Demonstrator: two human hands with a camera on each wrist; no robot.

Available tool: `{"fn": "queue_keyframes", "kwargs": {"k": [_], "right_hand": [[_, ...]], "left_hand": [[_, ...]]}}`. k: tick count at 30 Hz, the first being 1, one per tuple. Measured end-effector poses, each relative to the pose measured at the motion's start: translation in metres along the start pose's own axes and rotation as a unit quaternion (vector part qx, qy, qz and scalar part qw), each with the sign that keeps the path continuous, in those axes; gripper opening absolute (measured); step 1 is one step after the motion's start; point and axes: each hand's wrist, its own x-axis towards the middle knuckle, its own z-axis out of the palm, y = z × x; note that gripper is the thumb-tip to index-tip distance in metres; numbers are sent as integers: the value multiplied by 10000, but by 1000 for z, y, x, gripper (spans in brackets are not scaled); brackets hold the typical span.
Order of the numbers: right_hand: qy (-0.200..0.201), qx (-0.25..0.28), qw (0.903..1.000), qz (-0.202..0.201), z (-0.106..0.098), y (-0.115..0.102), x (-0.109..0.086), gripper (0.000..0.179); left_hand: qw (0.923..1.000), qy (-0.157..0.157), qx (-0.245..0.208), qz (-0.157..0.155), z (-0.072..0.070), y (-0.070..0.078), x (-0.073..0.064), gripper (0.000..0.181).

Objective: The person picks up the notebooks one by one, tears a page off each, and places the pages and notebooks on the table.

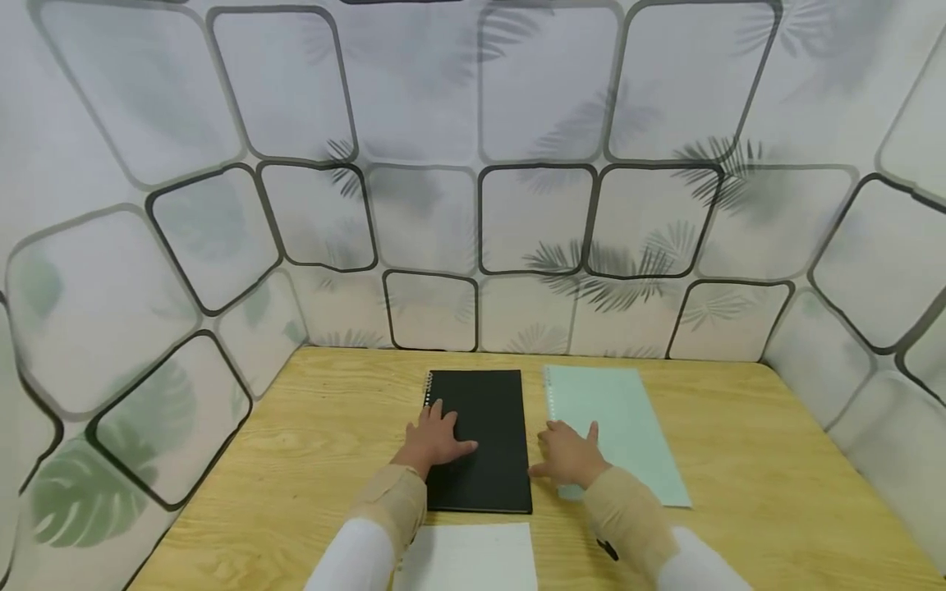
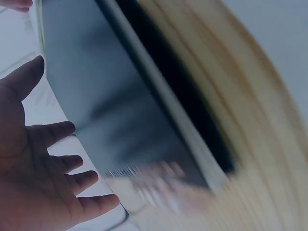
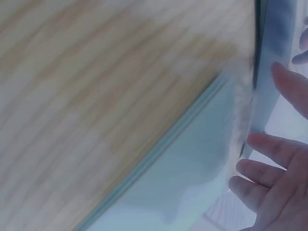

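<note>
A black-covered notebook lies flat in the middle of the wooden table, binding rings along its left edge. Over that left side is my left hand, fingers spread and thumb out; the left wrist view shows the palm beside the dark cover. To the right lies a pale green cover or sheet with a row of holes down its left edge; its near edge looks layered in the right wrist view. My right hand is at that holed edge, fingers extended. Whether either hand touches is unclear. Neither holds anything.
White paper lies at the table's near side, between my forearms and partly out of frame. The wooden tabletop extends to both sides. Patterned fabric walls enclose it at the back and sides.
</note>
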Motion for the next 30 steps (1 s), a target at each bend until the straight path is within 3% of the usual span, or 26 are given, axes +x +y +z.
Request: {"fn": "queue_keyframes", "kwargs": {"k": [8,13,17,25,30], "right_hand": [[87,104,9991,392,-14,36,-15,63],[158,265,9970,704,-22,64,-24,71],[204,210,9940,1051,-28,87,-34,72],[153,162,9869,1601,-32,120,-52,73],[108,180,9855,1684,-31,129,-59,77]], "left_hand": [[9989,-220,153,396,6,40,-2,69],[9979,-636,117,84,8,55,-6,74],[9975,-653,247,-80,13,59,-7,77],[9952,-587,470,620,22,89,-4,75],[9935,-898,256,644,28,104,-6,69]]}}
